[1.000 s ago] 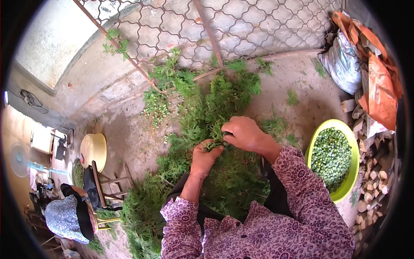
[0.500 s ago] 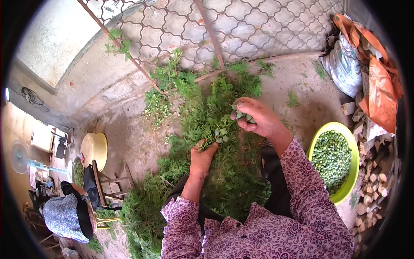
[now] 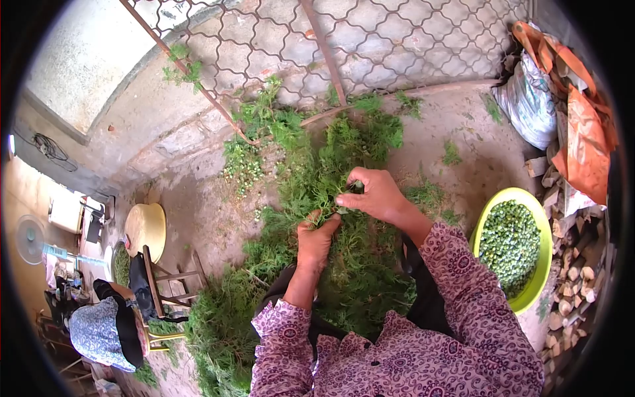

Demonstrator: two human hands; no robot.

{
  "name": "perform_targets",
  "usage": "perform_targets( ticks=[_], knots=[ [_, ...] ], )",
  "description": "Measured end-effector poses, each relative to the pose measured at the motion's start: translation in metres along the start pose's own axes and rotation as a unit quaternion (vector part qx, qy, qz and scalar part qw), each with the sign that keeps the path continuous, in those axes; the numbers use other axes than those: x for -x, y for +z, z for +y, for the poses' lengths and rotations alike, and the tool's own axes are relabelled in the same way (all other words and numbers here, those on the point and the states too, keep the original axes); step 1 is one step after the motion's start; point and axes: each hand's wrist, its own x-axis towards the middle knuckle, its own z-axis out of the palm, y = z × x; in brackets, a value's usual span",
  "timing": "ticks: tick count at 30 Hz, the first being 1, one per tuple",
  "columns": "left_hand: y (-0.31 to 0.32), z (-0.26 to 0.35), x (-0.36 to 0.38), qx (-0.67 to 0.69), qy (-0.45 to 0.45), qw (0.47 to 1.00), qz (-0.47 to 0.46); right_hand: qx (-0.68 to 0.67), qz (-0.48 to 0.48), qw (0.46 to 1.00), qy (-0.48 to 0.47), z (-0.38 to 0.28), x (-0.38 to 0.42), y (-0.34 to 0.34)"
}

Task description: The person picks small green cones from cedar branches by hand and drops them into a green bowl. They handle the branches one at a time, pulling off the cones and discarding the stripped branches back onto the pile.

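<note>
My left hand [image 3: 315,241] is closed around the stem of a leafy evergreen sprig [image 3: 324,206], over a heap of cut greenery [image 3: 357,264]. Just to the right and above, my right hand [image 3: 378,196] is at the sprig's tip with thumb and forefinger bent toward it. Its other fingers are curled in and seem to keep small green cones, mostly hidden by the hand. At my right stands a yellow-green basin [image 3: 546,261] holding many small green cones [image 3: 509,245].
Wavy wire mesh [image 3: 410,46] leans along the wall ahead. Split firewood [image 3: 572,291], a white sack [image 3: 528,99] and an orange sheet [image 3: 582,139] lie at the right. At the left are a round yellowish tub [image 3: 147,228], a wooden chair [image 3: 175,281] and another person [image 3: 102,331].
My right hand has moved left and down to the sprig, close to my left hand. The left hand has shifted slightly right and keeps its grip.
</note>
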Motion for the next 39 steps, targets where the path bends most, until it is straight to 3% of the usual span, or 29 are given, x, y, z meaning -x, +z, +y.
perform_targets(
  ticks=[1, 5, 7, 8, 9, 10, 15, 17, 20, 24, 27, 28, 30, 32, 34, 36, 38, 39],
  knots=[
    [0.001, 0.000, 0.000, 0.000, 0.005, 1.000, -0.004, 0.043, 0.009, 0.999, -0.009, -0.004, 0.001, -0.001],
    [0.005, 0.003, 0.003, 0.012, 0.000, 1.000, 0.005, 0.010, 0.029, 0.997, -0.076, 0.009, -0.004, 0.004],
    [0.001, 0.003, 0.003, 0.000, -0.006, 1.000, -0.005, -0.093, -0.038, 0.995, 0.015, 0.007, -0.007, -0.003],
    [0.000, 0.003, 0.003, -0.012, -0.011, 1.000, -0.014, -0.092, -0.038, 0.995, 0.015, 0.006, -0.007, -0.008],
    [0.003, 0.006, 0.004, -0.012, -0.011, 1.000, -0.016, -0.252, -0.080, 0.958, 0.111, 0.006, -0.007, -0.014],
    [0.006, 0.011, 0.007, -0.001, 0.003, 1.000, -0.014, -0.402, -0.119, 0.885, 0.202, 0.004, -0.007, -0.018],
    [0.010, 0.021, 0.016, -0.008, 0.036, 0.999, -0.030, -0.507, -0.121, 0.822, 0.230, 0.004, -0.005, -0.027],
    [0.000, 0.007, 0.010, 0.011, 0.050, 0.998, -0.025, -0.662, -0.154, 0.725, 0.112, 0.032, -0.013, -0.043],
    [-0.006, 0.008, 0.013, -0.013, 0.015, 1.000, 0.015, -0.729, -0.061, 0.669, 0.133, 0.033, -0.008, -0.063],
    [-0.006, 0.010, 0.010, 0.019, 0.014, 0.997, 0.074, -0.702, -0.053, 0.669, 0.237, 0.006, -0.003, -0.045],
    [-0.007, 0.011, 0.004, 0.014, 0.065, 0.997, 0.033, -0.556, -0.060, 0.805, 0.195, 0.008, -0.006, -0.032],
    [-0.008, 0.011, 0.003, 0.013, 0.066, 0.997, 0.033, -0.558, -0.060, 0.805, 0.194, 0.007, -0.005, -0.029],
    [-0.008, 0.011, 0.001, 0.019, 0.057, 0.996, 0.059, -0.383, -0.083, 0.901, 0.188, 0.002, -0.002, -0.021],
    [-0.006, 0.011, 0.000, 0.031, 0.053, 0.996, 0.057, -0.324, -0.084, 0.926, 0.173, -0.004, 0.001, -0.007],
    [-0.007, 0.010, 0.000, 0.043, 0.049, 0.996, 0.058, -0.182, -0.010, 0.983, -0.029, 0.002, 0.002, 0.014],
    [-0.008, 0.009, 0.000, 0.030, 0.058, 0.997, 0.031, -0.132, 0.014, 0.989, -0.072, -0.002, 0.004, 0.019],
    [-0.006, 0.010, 0.001, 0.043, 0.050, 0.997, 0.041, 0.010, 0.039, 0.988, -0.148, -0.003, 0.003, 0.019],
    [-0.004, 0.012, 0.002, 0.057, 0.043, 0.996, 0.051, 0.001, 0.068, 0.982, -0.176, -0.003, 0.000, 0.021]
  ],
)
